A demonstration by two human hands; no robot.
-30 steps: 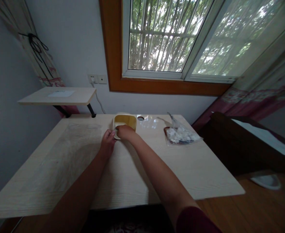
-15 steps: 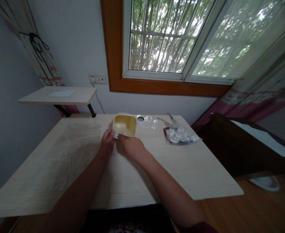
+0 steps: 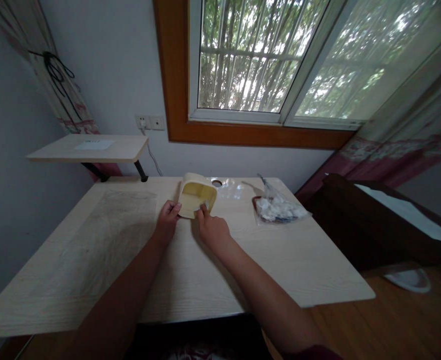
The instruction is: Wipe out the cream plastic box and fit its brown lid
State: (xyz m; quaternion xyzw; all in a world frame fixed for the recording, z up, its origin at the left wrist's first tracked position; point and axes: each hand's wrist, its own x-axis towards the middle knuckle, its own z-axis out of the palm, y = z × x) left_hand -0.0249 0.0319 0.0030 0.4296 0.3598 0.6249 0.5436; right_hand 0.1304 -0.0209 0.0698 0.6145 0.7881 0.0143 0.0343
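A pale yellow square plastic container (image 3: 193, 195) is tilted toward me at the back middle of the table. My left hand (image 3: 167, 220) is closed on its near left corner, thumb over the rim. My right hand (image 3: 213, 231) is pinched at the near right part of the container. Its fingertips reach inside with a small whitish wad (image 3: 201, 205), whose kind is too small to make out. Off to the right lies a clear plastic bag (image 3: 280, 207) with white fluffy pieces in it.
A clear plastic sheet (image 3: 104, 235) lies flat on the left of the wooden table (image 3: 280, 270). Behind it stands a small raised shelf (image 3: 93, 150) on black legs with a paper on top. A round cable hole (image 3: 217, 183) is near the back edge.
The container has tipped up toward me and turned slightly, shifting a little right. My right hand has moved right along its inside with the whitish wad. My left hand keeps its hold.
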